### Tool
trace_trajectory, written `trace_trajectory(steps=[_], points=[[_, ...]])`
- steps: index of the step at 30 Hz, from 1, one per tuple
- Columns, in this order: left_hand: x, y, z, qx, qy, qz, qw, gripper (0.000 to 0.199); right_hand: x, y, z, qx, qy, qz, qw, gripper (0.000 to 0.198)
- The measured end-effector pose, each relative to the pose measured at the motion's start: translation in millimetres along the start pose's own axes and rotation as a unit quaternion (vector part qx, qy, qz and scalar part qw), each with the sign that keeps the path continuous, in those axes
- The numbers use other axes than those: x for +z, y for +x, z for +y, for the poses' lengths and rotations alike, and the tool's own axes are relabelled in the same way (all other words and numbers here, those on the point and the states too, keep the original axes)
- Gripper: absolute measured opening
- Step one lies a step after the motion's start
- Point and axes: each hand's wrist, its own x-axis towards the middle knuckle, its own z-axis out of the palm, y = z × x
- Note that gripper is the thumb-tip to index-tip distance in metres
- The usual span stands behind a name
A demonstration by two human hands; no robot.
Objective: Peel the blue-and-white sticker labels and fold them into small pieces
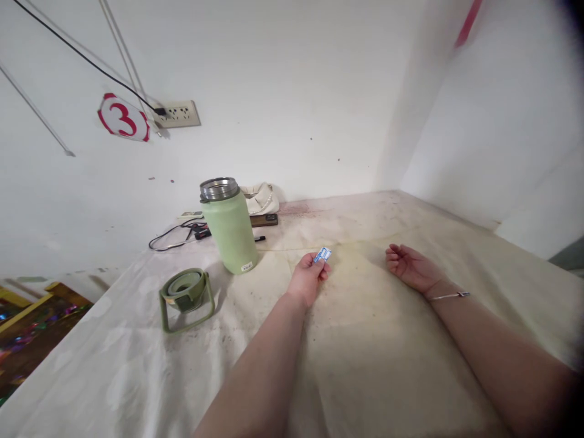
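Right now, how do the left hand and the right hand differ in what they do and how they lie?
The left hand pinches a small blue and white packet between its fingertips; the right hand holds nothing. The left hand is closed around its grip, knuckles up, while the right hand lies palm up with fingers loosely curled. Only the right wrist wears a thin bracelet. Both rest on the cloth-covered table, forearms bare.

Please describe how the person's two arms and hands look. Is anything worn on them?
Both forearms are bare, with no sleeves in view and no gloves on either hand. The left hand shows no ring, watch or band. The right hand has a thin silver-coloured bracelet around its wrist, with a small clasp or bead on one side. No markings can be seen.
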Motion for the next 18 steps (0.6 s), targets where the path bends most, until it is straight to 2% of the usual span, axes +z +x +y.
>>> trace_trajectory(steps=[3,10,18], points=[[1,-1,-1,0.015,0.035,0.008,0.999,0.034,1,0,0,0.001,0.007,-0.003,1.000,0.005],[8,-5,-3,0.059,0.136,0.025,0.989,0.021,2,-1,-2,-0.002,0.028,-0.016,0.999,0.011],[23,-10,-7,0.091,0.264,0.070,0.958,0.010,1,-1,-1,-0.013,0.020,-0.029,0.999,0.013]])
